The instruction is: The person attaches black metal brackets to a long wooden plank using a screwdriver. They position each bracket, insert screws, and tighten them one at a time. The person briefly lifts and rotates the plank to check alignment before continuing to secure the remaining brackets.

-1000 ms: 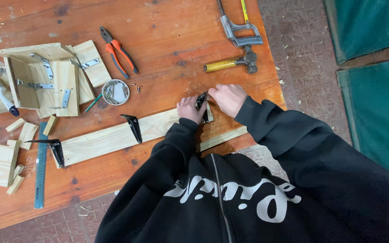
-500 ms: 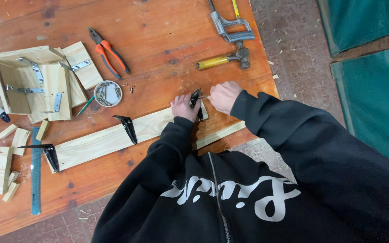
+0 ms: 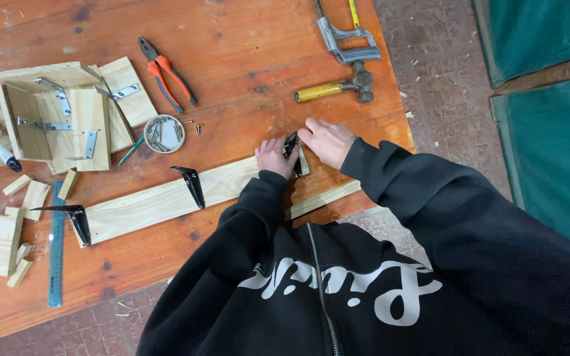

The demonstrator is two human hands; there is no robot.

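At the right end of the plank (image 3: 166, 198), near the bench (image 3: 245, 39) edge, a small black bracket (image 3: 291, 146) is held between both hands. The left hand (image 3: 273, 157) is curled beside it, fingers closed against its left side; the right hand (image 3: 328, 142) is closed over it from the right, fingertips pinching its upper part. How firmly either grips cannot be told, since most of the bracket is hidden.

The bracket is judged to be stiff, light metal (thin, with hard edges), so it is best taken by its flat faces rather than its corners. The plank looks rigid and fairly light, and slides easily on the smooth bench unless pressed down.

Two more brackets (image 3: 191, 184) are already seated on the plank, one mid-length, one at the left end. Further back lie a screw tin (image 3: 164, 134), pliers (image 3: 166, 80), a hammer (image 3: 338, 87) and a saw frame (image 3: 348, 39); a wooden box (image 3: 54, 118), offcuts (image 3: 1, 234) and a ruler (image 3: 56, 244) are at the left.
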